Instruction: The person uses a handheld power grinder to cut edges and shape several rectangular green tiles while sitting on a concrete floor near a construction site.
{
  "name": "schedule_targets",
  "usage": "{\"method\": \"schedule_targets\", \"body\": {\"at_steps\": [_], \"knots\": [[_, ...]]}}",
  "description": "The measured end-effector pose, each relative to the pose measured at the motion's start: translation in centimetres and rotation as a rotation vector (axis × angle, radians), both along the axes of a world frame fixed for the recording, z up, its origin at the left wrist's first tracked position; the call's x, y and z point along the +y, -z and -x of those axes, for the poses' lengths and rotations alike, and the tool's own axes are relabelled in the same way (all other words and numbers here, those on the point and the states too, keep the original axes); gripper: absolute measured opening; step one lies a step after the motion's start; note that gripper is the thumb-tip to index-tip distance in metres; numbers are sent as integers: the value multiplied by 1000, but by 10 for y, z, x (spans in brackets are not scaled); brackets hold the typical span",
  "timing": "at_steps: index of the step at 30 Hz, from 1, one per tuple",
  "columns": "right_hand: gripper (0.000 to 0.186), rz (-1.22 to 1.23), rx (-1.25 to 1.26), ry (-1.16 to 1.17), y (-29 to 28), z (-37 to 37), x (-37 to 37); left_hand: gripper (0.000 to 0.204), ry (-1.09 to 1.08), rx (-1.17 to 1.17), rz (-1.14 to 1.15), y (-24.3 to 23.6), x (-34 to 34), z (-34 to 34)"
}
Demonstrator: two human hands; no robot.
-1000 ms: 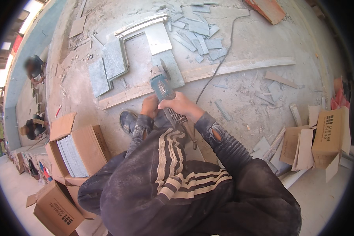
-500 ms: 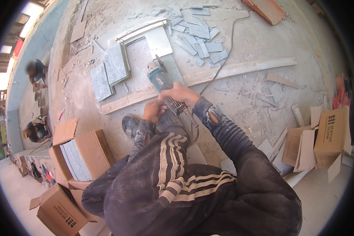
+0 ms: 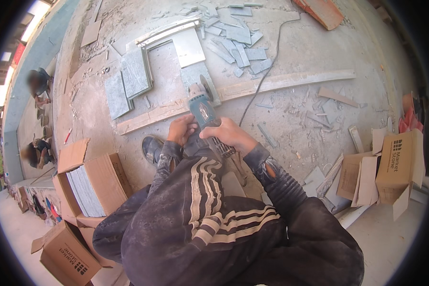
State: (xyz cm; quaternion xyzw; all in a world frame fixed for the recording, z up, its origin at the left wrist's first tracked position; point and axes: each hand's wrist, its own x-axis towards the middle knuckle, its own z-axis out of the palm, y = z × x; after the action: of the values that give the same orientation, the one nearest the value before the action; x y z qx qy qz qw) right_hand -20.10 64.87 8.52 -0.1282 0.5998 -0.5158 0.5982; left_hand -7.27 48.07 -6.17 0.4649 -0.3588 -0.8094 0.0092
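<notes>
An angle grinder with a teal body is gripped in my right hand, its disc over a grey stone tile. I cannot tell whether the disc touches the tile. Close by on the grinder's left, my left hand has its fingers curled in; whatever they hold, if anything, is hidden. A pale slab lies beyond the tile. To the left rest several larger grey tiles. A long dusty wooden batten runs across the floor in front of me.
Broken tile pieces lie scattered at the far side. A dark cable crosses the batten. An open carton of tiles stands at left, more cartons at right. Two people crouch at far left.
The grinder has shifted right and slightly nearer me, its disc turned more toward the right. My hands have drawn apart, the right one moving right and down.
</notes>
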Motion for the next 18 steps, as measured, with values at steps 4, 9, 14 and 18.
{"method": "schedule_targets", "body": {"at_steps": [4, 9, 14, 18], "knots": [[33, 68, -23, 54, 34, 4, -20, 23, -18, 28, -10, 4, 0, 1], [30, -48, 85, -27, 47, 29, -53, 25, -14, -16, 10, -6, 0, -3], [39, -19, 168, -17, 62, 47, -66, 24, 14, -28, -1, -4, 1, 2], [38, -27, 192, -65, 61, 50, -57, 24, 11, -17, 6, -5, -1, -1]]}}
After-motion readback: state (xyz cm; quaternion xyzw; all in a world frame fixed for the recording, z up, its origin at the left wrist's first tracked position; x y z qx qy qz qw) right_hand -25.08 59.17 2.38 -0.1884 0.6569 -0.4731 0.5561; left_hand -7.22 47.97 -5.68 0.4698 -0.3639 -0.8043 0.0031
